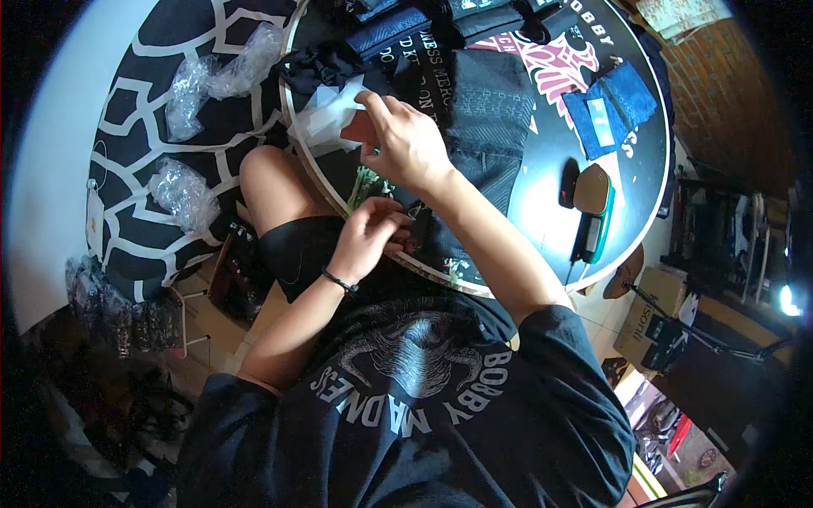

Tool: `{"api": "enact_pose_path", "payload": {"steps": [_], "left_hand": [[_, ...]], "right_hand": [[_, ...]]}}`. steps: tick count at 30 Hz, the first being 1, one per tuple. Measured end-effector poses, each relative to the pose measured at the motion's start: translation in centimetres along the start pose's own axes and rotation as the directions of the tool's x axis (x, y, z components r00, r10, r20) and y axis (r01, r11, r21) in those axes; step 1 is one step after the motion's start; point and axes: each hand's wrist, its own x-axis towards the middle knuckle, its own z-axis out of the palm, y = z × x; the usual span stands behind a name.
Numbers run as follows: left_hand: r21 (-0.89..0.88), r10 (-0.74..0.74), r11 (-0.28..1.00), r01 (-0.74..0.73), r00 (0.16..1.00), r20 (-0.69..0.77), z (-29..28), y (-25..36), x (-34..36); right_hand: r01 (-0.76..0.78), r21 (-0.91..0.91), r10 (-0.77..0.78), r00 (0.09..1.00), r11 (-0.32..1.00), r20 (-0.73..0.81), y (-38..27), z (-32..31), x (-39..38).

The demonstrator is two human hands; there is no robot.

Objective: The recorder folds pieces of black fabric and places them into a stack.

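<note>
My right hand [406,142] reaches over the round table with its thumb and forefinger closed on a thin white sheet [361,100]. A reddish-brown patch shows under those fingers; I cannot tell what it is. More thin white sheets [326,118] lie just left of this hand. My left hand [371,239], with a dark bracelet at the wrist, is at the table's near edge with its fingers curled; what they hold, if anything, is hidden. A green and white floral piece [364,184] lies between the hands. Dark patterned cloth [483,114] lies to the right of my right hand.
Folded denim [389,32] lies along the table's far side. To the right are a blue denim piece [611,110] with a white label and a green-handled brush [597,207]. Crumpled clear plastic [184,196] rests on the black-and-white patterned surface at left.
</note>
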Motion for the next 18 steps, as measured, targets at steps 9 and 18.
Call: {"api": "enact_pose_path", "payload": {"steps": [9,18], "left_hand": [[-0.585,-0.050,0.811,-0.024,0.993,-0.110,-2.7,3.1,4.3],[-0.301,-0.104,0.937,0.177,0.965,0.242,-0.2,1.5,0.1]], "right_hand": [[-0.203,0.288,0.210,0.978,0.936,0.009,-1.3,-7.6,-1.3],[-0.177,0.456,0.209,0.978,0.872,-0.021,-2.0,-9.6,-15.6]]}}
